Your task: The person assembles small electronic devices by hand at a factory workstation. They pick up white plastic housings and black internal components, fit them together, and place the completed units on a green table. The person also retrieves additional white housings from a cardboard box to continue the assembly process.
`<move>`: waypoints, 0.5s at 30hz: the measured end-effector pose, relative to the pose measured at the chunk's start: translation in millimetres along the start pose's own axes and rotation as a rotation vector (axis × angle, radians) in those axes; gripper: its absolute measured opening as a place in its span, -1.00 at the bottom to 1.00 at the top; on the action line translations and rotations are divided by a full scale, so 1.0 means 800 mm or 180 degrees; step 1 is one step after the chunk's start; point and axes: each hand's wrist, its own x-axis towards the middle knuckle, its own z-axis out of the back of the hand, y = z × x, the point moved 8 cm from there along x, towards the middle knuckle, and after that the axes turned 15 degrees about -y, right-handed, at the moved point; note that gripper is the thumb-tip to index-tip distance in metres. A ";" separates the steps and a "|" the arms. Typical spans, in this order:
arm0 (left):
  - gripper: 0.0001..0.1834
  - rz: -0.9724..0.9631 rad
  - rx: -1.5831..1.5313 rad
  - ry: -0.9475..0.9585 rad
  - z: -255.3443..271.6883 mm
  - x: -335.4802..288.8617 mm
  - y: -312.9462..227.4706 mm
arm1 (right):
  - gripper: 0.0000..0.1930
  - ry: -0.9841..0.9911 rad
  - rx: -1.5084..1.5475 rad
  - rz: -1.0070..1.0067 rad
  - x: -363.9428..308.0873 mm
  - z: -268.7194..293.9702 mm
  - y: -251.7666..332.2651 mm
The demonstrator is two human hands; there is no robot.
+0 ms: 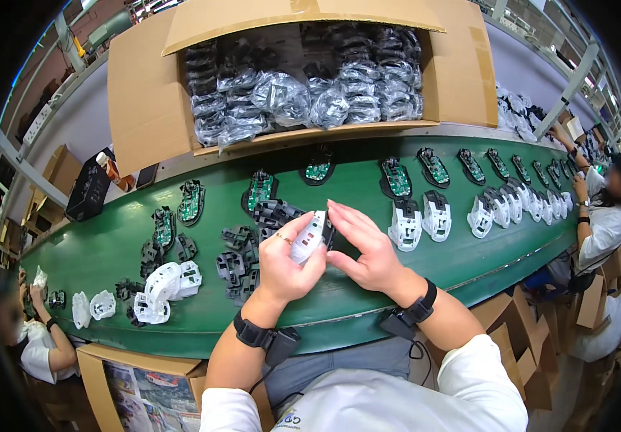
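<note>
Two sets of fingers are meeting around one white housing (305,246), raised above the green tabletop (339,306) in front of you. Your left fingers (290,232) are grasping it, the thumb pressing on the near side, while your right fingers (357,223) are stretching almost straight along its other side, where a dark part (330,234) is showing; whether these are gripping or merely steadying, I cannot tell. By the look of it, you are fitting or checking these two parts against each other, and the next move is probably calling for even pressure from both sides, with the edges staying lined up. Beyond your fingers, a big cardboard box (461,72) is standing open toward you, holding stacks of dark pieces in clear plastic bags (282,93) across most of its width. Below and to the left of your fingers, past the tabletop's near edge, a smaller carton (94,374) is showing printed colour sheets (152,392). To their lower right, open cartons (523,324) are crowding together, their contents too hidden to name. Just left of your fingers, dark moulded pieces (233,263) are lying in a heap, with white covers (163,284) lying farther left. To the right, white shells (405,223) are forming a row, and green circuit boards (397,176) are lining up beyond them.
</note>
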 end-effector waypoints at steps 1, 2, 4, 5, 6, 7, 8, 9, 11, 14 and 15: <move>-0.47 0.0001 -0.0001 0.0060 -0.001 -0.001 -0.001 | -0.30 0.0019 0.0129 -0.0234 -0.003 0.000 -0.008; -0.47 0.0002 -0.0002 0.0119 -0.003 -0.002 -0.002 | -0.31 0.0038 0.0259 -0.0468 -0.007 0.001 -0.016; -0.45 -0.0126 0.0028 0.0191 -0.007 -0.004 -0.008 | -0.34 -0.0257 0.1240 -0.1671 -0.019 -0.005 -0.039; -0.44 -0.0256 0.0058 0.0203 -0.010 -0.005 -0.015 | -0.35 -0.0099 0.1552 -0.1962 -0.025 -0.011 -0.044; -0.43 -0.0386 0.0087 0.0216 -0.012 -0.006 -0.022 | -0.36 0.0059 0.1863 -0.2252 -0.032 -0.017 -0.049; -0.42 -0.0508 0.0119 0.0221 -0.014 -0.008 -0.027 | -0.36 0.0229 0.2179 -0.2543 -0.039 -0.023 -0.051; -0.41 -0.0734 0.0131 0.0169 -0.014 -0.008 -0.030 | -0.40 0.0233 0.2254 -0.2555 -0.042 -0.025 -0.055; -0.41 -0.0695 0.0147 0.0186 -0.014 -0.010 -0.027 | -0.41 0.0226 0.1984 -0.2454 -0.044 -0.022 -0.054; -0.42 -0.0661 0.0213 0.0207 -0.013 -0.009 -0.025 | -0.44 0.0211 0.1483 -0.2205 -0.039 -0.019 -0.049; -0.65 -0.0938 0.0515 0.0088 -0.014 -0.002 -0.028 | -0.45 -0.0174 0.0469 -0.1002 -0.011 0.001 -0.024; -0.70 -0.1175 0.0696 0.0023 -0.014 0.000 -0.032 | -0.45 -0.0319 0.0230 -0.0596 -0.005 0.006 -0.014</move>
